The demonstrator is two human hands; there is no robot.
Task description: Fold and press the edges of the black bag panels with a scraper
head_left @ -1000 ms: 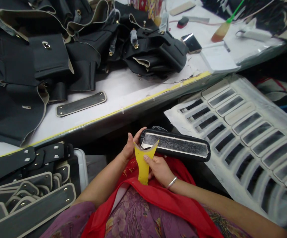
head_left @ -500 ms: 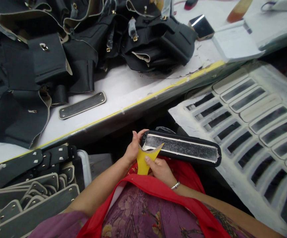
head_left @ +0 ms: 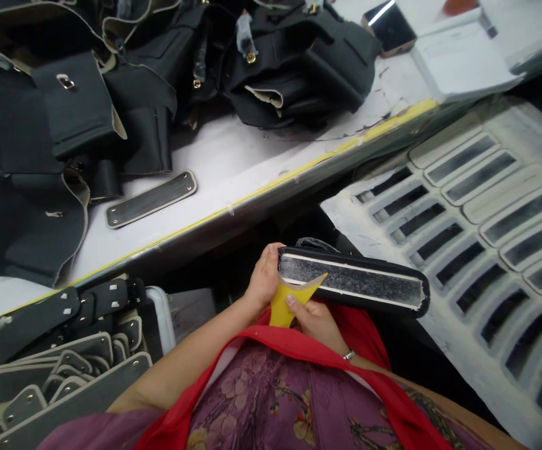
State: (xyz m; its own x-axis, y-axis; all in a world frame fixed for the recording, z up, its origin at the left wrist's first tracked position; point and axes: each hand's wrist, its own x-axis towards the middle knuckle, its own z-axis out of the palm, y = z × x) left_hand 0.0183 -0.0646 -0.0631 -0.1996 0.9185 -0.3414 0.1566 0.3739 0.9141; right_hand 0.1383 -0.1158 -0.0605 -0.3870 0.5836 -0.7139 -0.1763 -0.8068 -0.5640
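A black bag [head_left: 359, 282] lies across my lap with its long narrow base facing up. The base is a speckled grey-black strip with pale lines along both sides. My left hand [head_left: 264, 276] is closed around the bag's left end, its far fingers hidden. In my right hand [head_left: 318, 322] is a flat yellow scraper-like piece [head_left: 282, 305] with a hollowed, two-pointed edge, pinched under the thumb. That edge overlaps the left part of the base; whether it touches cannot be made out.
Black bags [head_left: 299, 69] crowd the white table [head_left: 224, 156], with one studded base panel [head_left: 152, 199] near its yellow-taped edge. A bin [head_left: 160, 319] at lower left holds more panels [head_left: 76, 400]. Pale-rimmed panels [head_left: 524, 212] lie in rows on a sheet at right. A phone [head_left: 389, 28] sits by a notebook [head_left: 467, 59].
The bag and both hands have shifted slightly right in view. My left hand's thumb now lies closer to its fingers at the bag's end. The yellow piece has moved right along with them.
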